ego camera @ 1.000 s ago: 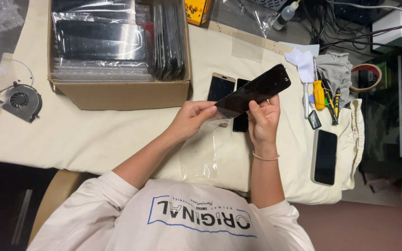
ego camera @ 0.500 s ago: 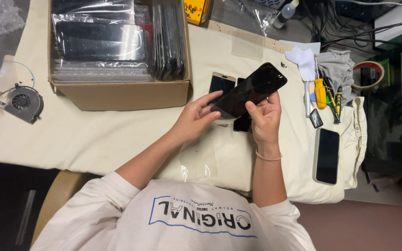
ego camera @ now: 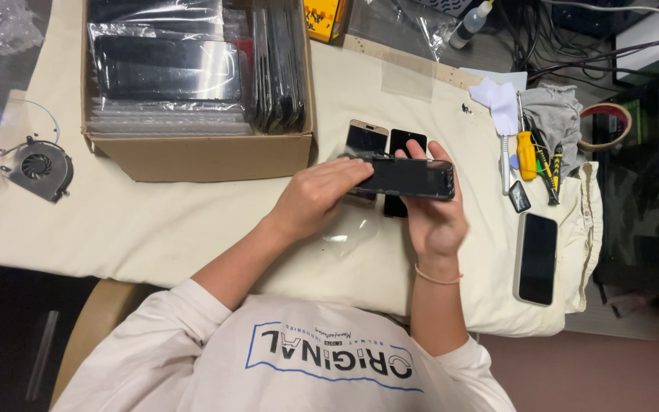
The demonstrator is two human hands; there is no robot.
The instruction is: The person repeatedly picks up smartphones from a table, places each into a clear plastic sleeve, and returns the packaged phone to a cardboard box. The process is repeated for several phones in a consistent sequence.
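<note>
Both hands hold a black phone (ego camera: 409, 178) level above the cream cloth, its long side running left to right. My left hand (ego camera: 316, 198) grips its left end with the fingers on top. My right hand (ego camera: 434, 217) cradles it from below, fingers curled over the far edge. Under the held phone lie two more phones on the cloth: one with a gold frame (ego camera: 366, 138) and a black one (ego camera: 407, 142), both partly covered. A clear plastic sleeve (ego camera: 348, 233) lies on the cloth below my hands.
A cardboard box (ego camera: 192, 156) of bagged dark screens stands at the back left. A small fan (ego camera: 38, 168) lies at far left. To the right are a yellow-handled screwdriver (ego camera: 526, 152), a grey cloth (ego camera: 558, 114), a tape roll (ego camera: 604, 126) and a white-edged phone (ego camera: 537, 258).
The held phone has turned from a diagonal tilt, right end raised, to lying level. My left hand has slid over its left end.
</note>
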